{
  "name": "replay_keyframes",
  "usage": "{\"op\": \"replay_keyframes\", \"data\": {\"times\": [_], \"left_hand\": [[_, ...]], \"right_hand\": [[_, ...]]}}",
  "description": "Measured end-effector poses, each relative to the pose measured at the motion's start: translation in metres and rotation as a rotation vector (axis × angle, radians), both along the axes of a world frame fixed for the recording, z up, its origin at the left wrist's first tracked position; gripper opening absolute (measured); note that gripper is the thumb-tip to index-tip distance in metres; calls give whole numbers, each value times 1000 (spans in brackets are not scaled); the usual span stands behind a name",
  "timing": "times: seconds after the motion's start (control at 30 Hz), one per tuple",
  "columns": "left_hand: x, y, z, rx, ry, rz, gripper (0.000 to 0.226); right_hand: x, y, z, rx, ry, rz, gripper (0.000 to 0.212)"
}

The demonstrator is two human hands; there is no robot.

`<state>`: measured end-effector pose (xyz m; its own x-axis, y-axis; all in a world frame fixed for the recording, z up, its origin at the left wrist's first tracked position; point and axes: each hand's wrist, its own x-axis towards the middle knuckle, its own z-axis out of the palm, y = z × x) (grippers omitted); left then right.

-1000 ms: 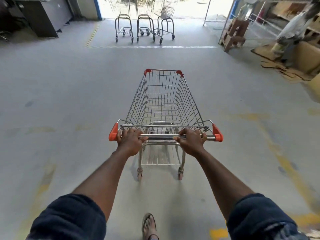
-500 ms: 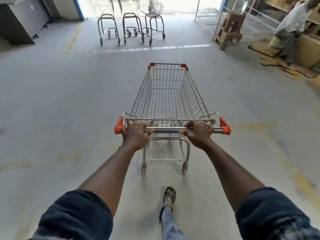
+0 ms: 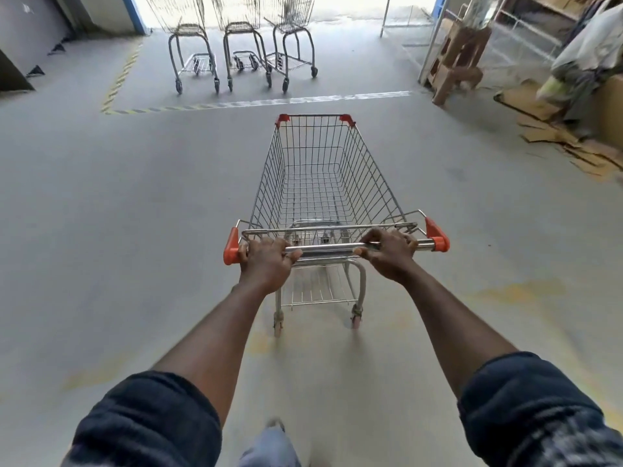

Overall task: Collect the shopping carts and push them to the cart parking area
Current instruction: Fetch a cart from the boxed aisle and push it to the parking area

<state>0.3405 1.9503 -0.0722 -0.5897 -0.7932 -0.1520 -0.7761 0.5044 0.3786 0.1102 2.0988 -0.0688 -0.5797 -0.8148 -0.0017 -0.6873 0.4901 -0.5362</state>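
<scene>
Grey concrete floor (image 3: pixel 101 230) all round. Silver wire shopping cart with orange corner caps (image 3: pixel 269 183) mid-floor, directly ahead of person, nose toward striped painted line (image 3: pixel 263 102). Three parked wire carts (image 3: pixel 242 45) in row beyond line, well apart from it. Flattened brown cardboard (image 3: pixel 573 146) far right. Left hand (image 3: pixel 266 264) and right hand (image 3: pixel 391 254) each curled round chrome handle bar (image 3: pixel 330 247), near its ends.

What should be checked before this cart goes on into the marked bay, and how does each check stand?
1. The left hand grips the handle bar: ok.
2. The right hand grips it too: ok.
3. The cart is empty: ok.
4. The floor up to the striped line is free: ok.
5. Room beside the parked carts: ok, on their right.
6. The wheels roll freely: cannot tell.
</scene>
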Motion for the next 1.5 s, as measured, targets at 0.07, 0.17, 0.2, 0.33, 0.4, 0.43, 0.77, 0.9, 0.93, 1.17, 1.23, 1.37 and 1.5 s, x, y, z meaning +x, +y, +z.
{"op": "replay_keyframes", "data": {"times": [0.07,0.17,0.2,0.33,0.4,0.43,0.77,0.9,0.93,1.17,1.23,1.37,1.5], "left_hand": [[-33,-39,-4,-7,17,-5,43],[-84,-103,-6,-9,43,-8,47],[-101,-126,-7,-10,55,-8,47],[-168,-219,-4,2,62,-40,44],[-199,-265,-1,13,56,-56,43],[-216,-287,1,13,62,-55,42],[-381,-469,2,-14,129,-80,32],[-466,-541,2,-19,150,-66,28],[-489,-558,3,-24,156,-61,27],[-639,-657,16,31,60,-23,22],[-676,-683,16,32,45,-26,26],[-749,-740,15,37,20,-20,26],[-821,-801,12,1,40,-17,25]], "right_hand": [[-35,-40,-5,-5,9,3,20],[-88,-104,-7,-22,19,-19,21],[-104,-125,-7,-24,19,-22,21],[-166,-214,-4,-30,13,-50,19],[-194,-254,-3,-23,5,-64,17],[-208,-275,-2,-11,3,-67,16],[-373,-453,0,-28,27,-89,16],[-454,-525,0,-54,58,-93,19],[-475,-543,1,-59,58,-90,21],[-621,-648,13,-41,-48,-73,16],[-658,-678,14,1,-27,-87,15],[-731,-736,12,69,-10,-100,21],[-806,-799,8,53,-2,-104,20]]}}
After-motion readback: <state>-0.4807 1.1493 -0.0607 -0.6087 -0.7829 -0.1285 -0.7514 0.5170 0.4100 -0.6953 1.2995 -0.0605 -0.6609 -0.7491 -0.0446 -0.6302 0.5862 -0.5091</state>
